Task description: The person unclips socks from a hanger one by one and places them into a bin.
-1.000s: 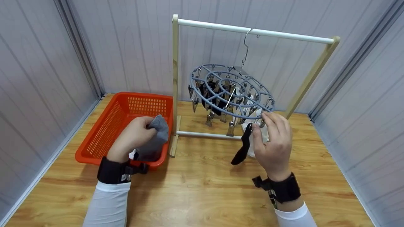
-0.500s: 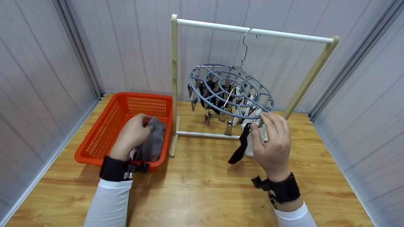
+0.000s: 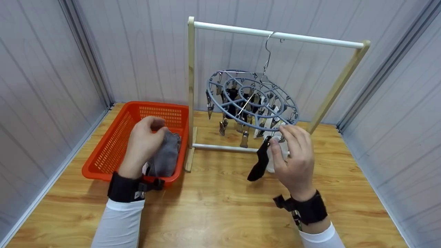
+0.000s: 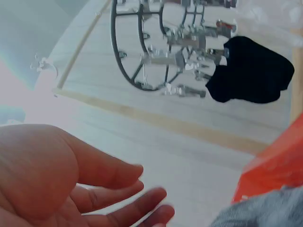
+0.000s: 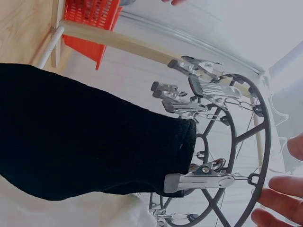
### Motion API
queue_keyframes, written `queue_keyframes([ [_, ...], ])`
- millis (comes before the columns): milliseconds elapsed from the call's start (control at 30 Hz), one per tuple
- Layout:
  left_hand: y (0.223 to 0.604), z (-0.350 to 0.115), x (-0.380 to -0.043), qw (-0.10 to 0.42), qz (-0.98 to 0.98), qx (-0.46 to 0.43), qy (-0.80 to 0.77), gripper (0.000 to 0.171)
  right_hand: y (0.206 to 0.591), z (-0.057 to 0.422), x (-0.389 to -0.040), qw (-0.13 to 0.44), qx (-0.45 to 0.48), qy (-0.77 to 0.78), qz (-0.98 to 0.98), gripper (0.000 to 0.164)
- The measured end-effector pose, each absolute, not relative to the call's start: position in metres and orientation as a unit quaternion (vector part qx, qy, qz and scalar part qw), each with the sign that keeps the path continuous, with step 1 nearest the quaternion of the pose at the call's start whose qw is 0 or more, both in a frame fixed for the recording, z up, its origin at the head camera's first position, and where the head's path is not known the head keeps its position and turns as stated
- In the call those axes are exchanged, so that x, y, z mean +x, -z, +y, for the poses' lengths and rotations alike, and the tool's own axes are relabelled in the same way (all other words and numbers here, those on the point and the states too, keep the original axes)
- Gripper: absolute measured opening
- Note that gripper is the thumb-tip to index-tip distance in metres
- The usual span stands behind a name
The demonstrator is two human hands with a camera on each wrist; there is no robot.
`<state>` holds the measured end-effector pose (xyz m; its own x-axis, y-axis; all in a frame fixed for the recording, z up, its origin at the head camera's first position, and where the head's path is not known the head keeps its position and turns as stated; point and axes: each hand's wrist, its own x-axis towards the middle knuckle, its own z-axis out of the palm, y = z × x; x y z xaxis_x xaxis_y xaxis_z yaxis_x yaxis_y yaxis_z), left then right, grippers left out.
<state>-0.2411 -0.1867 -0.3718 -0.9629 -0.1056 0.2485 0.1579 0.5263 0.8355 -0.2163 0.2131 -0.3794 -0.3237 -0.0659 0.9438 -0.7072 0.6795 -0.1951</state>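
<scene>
Where the sleeves enter: two white fabric sleeves (image 3: 119,220) rise from the lower left and lower right of the frame, each below a black strap wristband (image 3: 124,188).
Tabletop: a glossy brown wood-grain tabletop (image 3: 220,210) spreads across the lower part of the frame.
Left hand: left of centre, the left hand (image 3: 143,141) is above a rectangular orange-red plastic basket (image 3: 103,175) with slotted walls; its thumb and fingers bend loosely, a gap between their tips, gripping nothing.
Gray cloth: a soft gray fabric piece (image 3: 164,158) lies inside the basket along its right side, just beside the left hand, with a small white-and-black scrap (image 3: 146,168) at its left.
Right hand: right of centre, the right hand (image 3: 296,162) has loosely extended fingers, the tips at the hanger's rim; the thumb stands apart, and nothing is gripped.
Black sock: a black fabric sock (image 3: 259,162) hangs by its cuff from a silver metal clip (image 5: 201,181), left of the right hand; white cloth (image 3: 270,167) shows behind it.
Hanger: a round blue-gray ring hanger (image 3: 241,121) tilts down toward the right hand; darker cloth (image 3: 232,96) hangs deeper among its clips.
Rack: a silver hook (image 3: 269,51) holds the hanger on a white rail (image 3: 237,29) between pale wooden posts (image 3: 191,82).
Backdrop: a pale ribbed wall (image 3: 144,51) fills the upper frame.
</scene>
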Motion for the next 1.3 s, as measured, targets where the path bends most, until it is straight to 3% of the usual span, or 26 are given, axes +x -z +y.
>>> queue_keyframes([
  [400,0.37,-0.141,-0.233,0.087,-0.837,-0.123,0.526,0.029,0.375,0.209,-0.209,0.507,0.292,-0.319,-0.746,0.037],
  [667,0.382,-0.101,-0.226,0.025,-0.832,-0.191,0.52,0.037,0.374,0.204,-0.208,0.492,0.327,-0.315,-0.743,0.041],
  [1033,0.405,-0.065,-0.219,-0.004,-0.835,-0.218,0.505,0.054,0.373,0.204,-0.206,0.453,0.39,-0.315,-0.737,0.055],
  [1300,0.415,-0.054,-0.217,-0.011,-0.827,-0.243,0.507,0.057,0.373,0.216,-0.215,0.516,0.28,-0.318,-0.745,0.062],
])
